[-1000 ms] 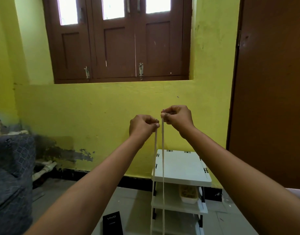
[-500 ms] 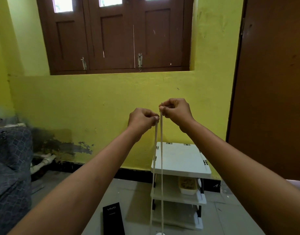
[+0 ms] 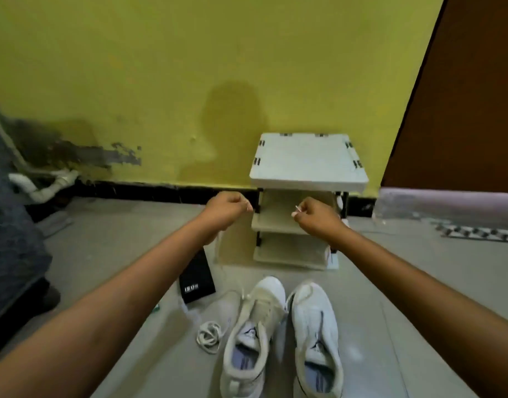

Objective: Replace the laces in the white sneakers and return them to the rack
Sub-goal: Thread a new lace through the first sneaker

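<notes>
- A person's left hand (image 3: 228, 209) is pinching one end of a white lace (image 3: 218, 251), its grip curled tight, the tip showing past the fingers.
- The right hand (image 3: 316, 215) is pinching what looks like the other tip, though the strand below it is too faint to trace.
- From the left hand the lace is trailing down towards the left sneaker (image 3: 254, 334), which is sitting on the floor (image 3: 117, 254) touching the right sneaker (image 3: 316, 334).
- A loose coil of lace (image 3: 209, 336) is lying just beside the left sneaker, near a black box (image 3: 196, 280).
- The white rack (image 3: 307, 162) is standing beyond against the yellow wall (image 3: 189, 67).
- Pulling unevenly could be leaving one end short, or dragging the lace out of its eyelet.
</notes>
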Demonstrator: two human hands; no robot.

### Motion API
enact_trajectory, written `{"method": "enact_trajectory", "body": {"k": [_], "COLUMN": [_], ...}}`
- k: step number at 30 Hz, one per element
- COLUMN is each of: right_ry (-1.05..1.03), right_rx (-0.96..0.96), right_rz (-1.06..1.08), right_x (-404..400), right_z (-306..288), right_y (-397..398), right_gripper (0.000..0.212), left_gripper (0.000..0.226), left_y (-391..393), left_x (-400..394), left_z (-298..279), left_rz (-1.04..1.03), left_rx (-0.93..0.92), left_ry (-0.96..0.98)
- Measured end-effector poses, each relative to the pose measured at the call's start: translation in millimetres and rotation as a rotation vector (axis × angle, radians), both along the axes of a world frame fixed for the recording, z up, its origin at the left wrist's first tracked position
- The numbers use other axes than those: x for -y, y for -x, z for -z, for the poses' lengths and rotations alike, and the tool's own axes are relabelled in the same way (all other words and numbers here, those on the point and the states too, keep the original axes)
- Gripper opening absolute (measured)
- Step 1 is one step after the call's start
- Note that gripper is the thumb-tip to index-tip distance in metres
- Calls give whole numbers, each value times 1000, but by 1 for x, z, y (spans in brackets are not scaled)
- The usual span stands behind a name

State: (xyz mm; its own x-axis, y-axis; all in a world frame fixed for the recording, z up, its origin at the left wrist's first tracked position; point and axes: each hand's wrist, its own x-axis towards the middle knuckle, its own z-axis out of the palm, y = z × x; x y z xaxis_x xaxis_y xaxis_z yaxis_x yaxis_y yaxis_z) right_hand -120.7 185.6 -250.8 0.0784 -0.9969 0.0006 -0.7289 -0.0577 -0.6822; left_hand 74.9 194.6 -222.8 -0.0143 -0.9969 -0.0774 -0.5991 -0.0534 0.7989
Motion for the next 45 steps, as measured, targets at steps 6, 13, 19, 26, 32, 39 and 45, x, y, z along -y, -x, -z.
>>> {"method": "enact_trajectory", "body": {"k": [6,13,19,26,32,39,45], "right_ry": [-307,-616,-676,-666,-595,-611,-606], "right_rx": [-222,-442,-363,-188,-274,-355,-368], "right_rz": [-150,-349,-356,-351,-306,-309,-317], "right_x": [-18,-22,-19,-22,-30,-33,-35], "right_z": [96,167,183,185,189,184,184], "right_y": [-12,-37,-48,-39,-40,-40,-40], "right_gripper": [52,96,101,92,90,92,91], "left_gripper": [15,37,22,25,23,14,19], "left_y": [0,11,12,11,14,-8,-26], "left_x": [5,-2,-13,-20,-15,-6,-1], "left_z": [108,201,222,224,224,222,222], "left_rz": [281,407,169,286,441,211,250], "left_rx": [404,662,646,708,847,482,356], "left_ry": [-174,-226,-112,47,67,-39,-199]}}
